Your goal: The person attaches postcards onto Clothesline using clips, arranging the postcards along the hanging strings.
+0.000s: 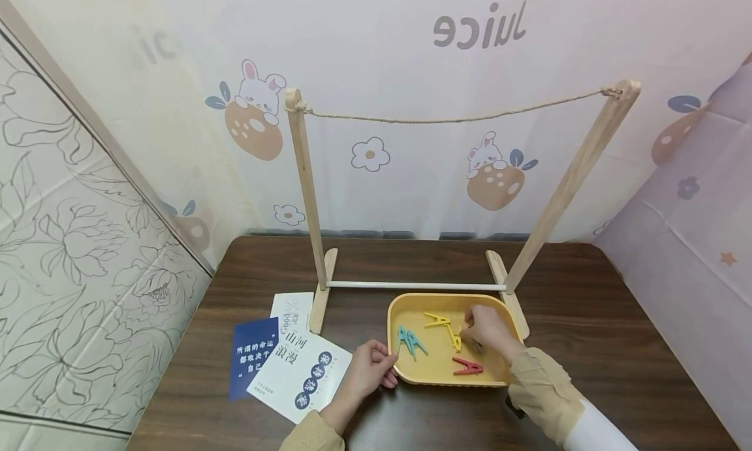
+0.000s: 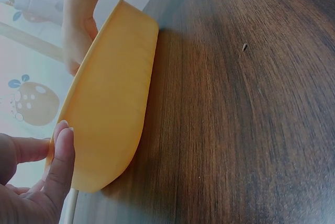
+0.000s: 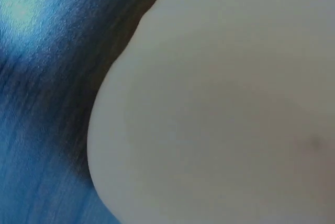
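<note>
A shallow yellow plastic tray (image 1: 402,374) sits on the table with small clothespins in it. My left hand (image 1: 369,371) pinches the tray's rim at its front left corner; in the left wrist view the thumb and fingers (image 2: 64,153) straddle that rim. Inside the tray's right half is my right hand (image 1: 490,327), fingers bent downward beside a yellow clothespin (image 1: 454,339). Whether they grip one I cannot tell. Another yellow clothespin (image 1: 437,320) lies just left, teal clothespins (image 1: 413,340) farther left, and a red clothespin (image 1: 468,367) nearer the front.
Behind the tray stands a wooden frame (image 1: 308,196) with a twine line (image 1: 405,121) strung between its posts and a white bar (image 1: 411,285) low down. Overlapping printed cards (image 1: 305,373) lie left of my left hand. A pale blurred surface (image 3: 220,103) fills most of the right wrist view.
</note>
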Demonstrator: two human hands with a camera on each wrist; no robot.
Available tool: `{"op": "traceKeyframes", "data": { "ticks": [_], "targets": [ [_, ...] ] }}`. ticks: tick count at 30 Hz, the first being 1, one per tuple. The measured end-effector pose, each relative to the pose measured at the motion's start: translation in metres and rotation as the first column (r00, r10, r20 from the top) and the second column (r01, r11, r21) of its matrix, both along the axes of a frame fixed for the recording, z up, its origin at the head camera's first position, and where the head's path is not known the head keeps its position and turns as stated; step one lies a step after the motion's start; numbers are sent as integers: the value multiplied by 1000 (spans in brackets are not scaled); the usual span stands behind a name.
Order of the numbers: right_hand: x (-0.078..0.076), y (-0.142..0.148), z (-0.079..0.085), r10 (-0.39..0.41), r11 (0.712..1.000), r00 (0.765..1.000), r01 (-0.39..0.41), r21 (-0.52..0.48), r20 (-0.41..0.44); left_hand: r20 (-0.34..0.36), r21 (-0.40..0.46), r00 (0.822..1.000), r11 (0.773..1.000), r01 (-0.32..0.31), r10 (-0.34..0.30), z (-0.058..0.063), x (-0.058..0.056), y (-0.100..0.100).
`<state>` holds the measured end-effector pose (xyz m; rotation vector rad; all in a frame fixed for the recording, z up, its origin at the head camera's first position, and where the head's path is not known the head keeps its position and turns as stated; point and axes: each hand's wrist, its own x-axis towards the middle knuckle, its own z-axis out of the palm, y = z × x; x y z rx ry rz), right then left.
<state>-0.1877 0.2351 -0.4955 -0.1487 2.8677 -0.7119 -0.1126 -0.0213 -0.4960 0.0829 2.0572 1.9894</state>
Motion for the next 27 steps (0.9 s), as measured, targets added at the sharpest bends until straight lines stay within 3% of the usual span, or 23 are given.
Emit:
{"op": "traceKeyframes", "data": {
  "ticks": [5, 14, 18, 21, 25, 27],
  "targets": [
    [0, 5, 5, 10, 1000, 1000, -10, -28, 7, -1, -19, 1000, 1000, 2, -2, 14, 3, 0],
    [8, 10, 15, 32, 998, 999, -32, -44, -19, -7, -39, 1000, 999, -6, 6, -9, -2, 0],
    [14, 12, 18, 13, 998, 999, -16, -63, -45, -19, -36, 1000, 999, -10, 9, -11, -1, 0],
    [18, 12, 21, -9, 999, 999, 8, -49, -41, -44, -45, 999, 999, -22, 20, 2, 3, -1],
    [25, 12, 25, -37, 998, 999, 36, -51, -29, -93, -121, 995, 991, -51, 40, -1, 2, -4],
    [28, 11, 26, -49, 997, 998, 47, -67, -29, -134, -160, 990, 984, -72, 50, -11, 0, -7]
  ]
}}
